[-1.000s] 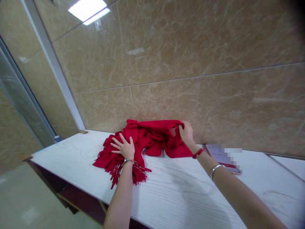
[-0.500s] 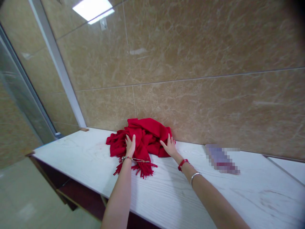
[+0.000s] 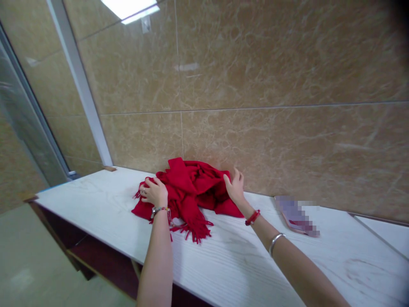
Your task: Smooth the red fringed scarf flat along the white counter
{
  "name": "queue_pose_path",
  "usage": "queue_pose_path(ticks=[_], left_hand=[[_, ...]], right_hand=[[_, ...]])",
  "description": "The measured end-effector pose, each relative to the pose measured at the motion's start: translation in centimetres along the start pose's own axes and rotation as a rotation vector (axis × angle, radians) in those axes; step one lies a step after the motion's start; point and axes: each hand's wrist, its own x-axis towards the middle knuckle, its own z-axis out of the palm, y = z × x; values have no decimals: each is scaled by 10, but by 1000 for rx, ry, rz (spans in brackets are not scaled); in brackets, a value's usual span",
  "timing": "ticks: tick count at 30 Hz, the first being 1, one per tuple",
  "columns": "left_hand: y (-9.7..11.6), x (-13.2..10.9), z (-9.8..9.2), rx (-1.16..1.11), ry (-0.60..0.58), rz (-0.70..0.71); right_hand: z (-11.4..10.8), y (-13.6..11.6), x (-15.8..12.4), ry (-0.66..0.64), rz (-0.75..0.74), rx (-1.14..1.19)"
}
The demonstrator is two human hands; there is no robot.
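Note:
A crumpled red scarf [image 3: 188, 192] with fringed ends lies heaped on the white tabletop against the wall. My left hand [image 3: 155, 192] rests over the scarf's left end, fingers spread and slightly bent on the cloth; it wears a ring and a beaded bracelet. At the scarf's right edge is my right hand [image 3: 235, 187], thumb and fingers apart, palm facing the cloth. Whether its palm touches the fabric is hard to tell. A red band and a silver bangle circle that arm.
The white tabletop [image 3: 220, 260] runs along a brown marbled wall [image 3: 275, 145]. To the right of the scarf lies a flat, pixelated phone-like object [image 3: 295, 217]. Open shelving [image 3: 102, 268] shows under the table's front edge. A small wooden block [image 3: 109, 169] sits at the back left.
My left hand has shifted left over the scarf's end, and my right hand has moved slightly right. The scarf is spread a little wider, its folds rearranged. The view has shifted slightly.

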Motion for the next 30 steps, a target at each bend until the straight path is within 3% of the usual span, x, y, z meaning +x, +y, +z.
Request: queue_pose_path(ticks=[3, 7, 9, 12, 17, 21, 23, 25, 28, 30], left_hand=[[-13, 3, 7, 55, 102, -103], [-25, 5, 38, 59, -143, -95], [-25, 5, 52, 31, -232, -29], [-20, 2, 64, 5, -289, 30], [-11, -15, 53, 36, -114, -25], [1, -33, 35, 49, 126, 6], [9, -45, 28, 48, 175, 136], [18, -59, 24, 52, 143, 345], [30, -84, 22, 70, 4, 738], [36, -102, 23, 68, -118, 1025]], right_hand=[[6, -21, 0, -202, -132, -138], [38, -24, -18, -499, -286, -325], [53, -17, -29, -551, -313, -388], [62, -9, -42, -509, -318, -421], [35, -4, -56, -399, -495, -396], [5, 15, -67, -467, -681, -426], [-8, 26, -70, -495, -699, -444], [-23, 36, -71, -470, -705, -413], [-58, 49, -70, -323, -632, -259], [-95, 60, -64, -167, -522, -122]])
